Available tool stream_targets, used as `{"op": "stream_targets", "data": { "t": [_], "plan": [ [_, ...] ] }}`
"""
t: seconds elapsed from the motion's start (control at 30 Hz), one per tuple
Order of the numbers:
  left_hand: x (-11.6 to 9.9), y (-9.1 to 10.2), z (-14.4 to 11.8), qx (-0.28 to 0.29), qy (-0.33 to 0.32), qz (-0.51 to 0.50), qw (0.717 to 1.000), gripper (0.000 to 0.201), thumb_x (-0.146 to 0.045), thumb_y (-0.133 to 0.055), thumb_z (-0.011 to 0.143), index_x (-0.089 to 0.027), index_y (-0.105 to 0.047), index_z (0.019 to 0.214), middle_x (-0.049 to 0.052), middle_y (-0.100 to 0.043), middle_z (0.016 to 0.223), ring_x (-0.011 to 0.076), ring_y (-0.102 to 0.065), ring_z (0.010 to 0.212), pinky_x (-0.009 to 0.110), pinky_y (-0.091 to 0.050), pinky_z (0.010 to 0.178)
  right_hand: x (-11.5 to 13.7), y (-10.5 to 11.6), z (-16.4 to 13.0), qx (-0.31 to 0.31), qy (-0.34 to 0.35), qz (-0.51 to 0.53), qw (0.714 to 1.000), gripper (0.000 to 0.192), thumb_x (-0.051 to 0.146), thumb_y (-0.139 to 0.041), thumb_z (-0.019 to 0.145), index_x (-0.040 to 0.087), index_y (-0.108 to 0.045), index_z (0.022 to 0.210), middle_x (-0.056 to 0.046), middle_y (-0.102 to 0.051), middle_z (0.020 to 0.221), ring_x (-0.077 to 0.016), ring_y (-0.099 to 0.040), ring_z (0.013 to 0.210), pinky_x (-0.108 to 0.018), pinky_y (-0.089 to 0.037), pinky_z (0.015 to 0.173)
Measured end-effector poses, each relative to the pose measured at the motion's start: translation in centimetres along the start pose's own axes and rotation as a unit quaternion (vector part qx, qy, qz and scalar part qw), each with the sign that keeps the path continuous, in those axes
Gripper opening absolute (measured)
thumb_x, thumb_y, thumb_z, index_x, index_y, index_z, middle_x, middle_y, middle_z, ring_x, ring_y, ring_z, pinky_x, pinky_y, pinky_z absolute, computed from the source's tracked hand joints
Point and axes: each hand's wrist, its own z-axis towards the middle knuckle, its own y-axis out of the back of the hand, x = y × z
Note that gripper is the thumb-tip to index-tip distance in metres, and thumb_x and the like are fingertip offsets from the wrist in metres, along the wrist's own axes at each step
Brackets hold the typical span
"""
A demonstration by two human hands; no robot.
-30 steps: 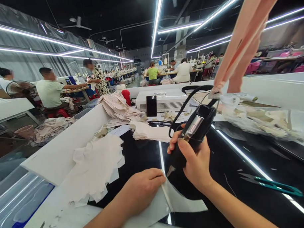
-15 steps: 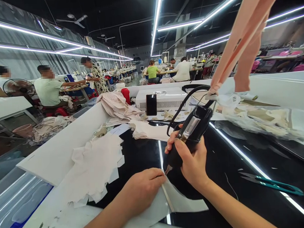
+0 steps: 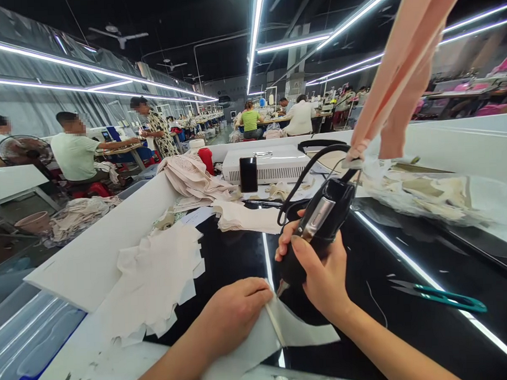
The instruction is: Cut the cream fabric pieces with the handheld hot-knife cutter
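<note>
My right hand (image 3: 322,265) is wrapped round a black corded hand tool (image 3: 319,218) with a silver lever on its side. Its narrow metal tip points down, close to the fingertips of my left hand (image 3: 239,309). Those fingers pinch the upper end of a pale fabric piece (image 3: 310,333), which lies over the glossy black tabletop (image 3: 222,257) with a raised fold along it. Pink fabric straps (image 3: 393,80) are knotted near the tool's upper end, by its cable. Whether the tip touches the fabric I cannot tell.
Pale cut pieces lie in a spread stack (image 3: 152,282) at left, with another small stack (image 3: 246,217) behind. Teal-handled snips (image 3: 448,298) rest at right. At the back are a white machine box (image 3: 273,164), a phone (image 3: 248,174) and clear bags (image 3: 428,198). Co-workers sit farther off.
The tool's tip has shifted slightly right, away from my left fingertips. Both hands keep their grips. The whole view has moved a little.
</note>
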Motion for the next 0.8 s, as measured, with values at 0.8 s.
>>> {"op": "stream_targets", "data": {
  "t": [0.8],
  "plan": [
    [-1.6, 0.2, 0.3, 0.025, -0.056, 0.038, 0.997, 0.018, -0.007, -0.053, 0.106, -0.015, -0.068, 0.112, 0.006, -0.073, 0.107, 0.021, -0.07, 0.099, 0.033, -0.063, 0.09, 1.3, 0.9, -0.2, -0.002, -0.009, -0.007, 1.0, 0.027, 0.039, -0.083, 0.093, 0.029, -0.061, 0.106, 0.005, -0.069, 0.084, -0.0136, -0.065, 0.062, -0.029, -0.06, 0.057]
  ]
}}
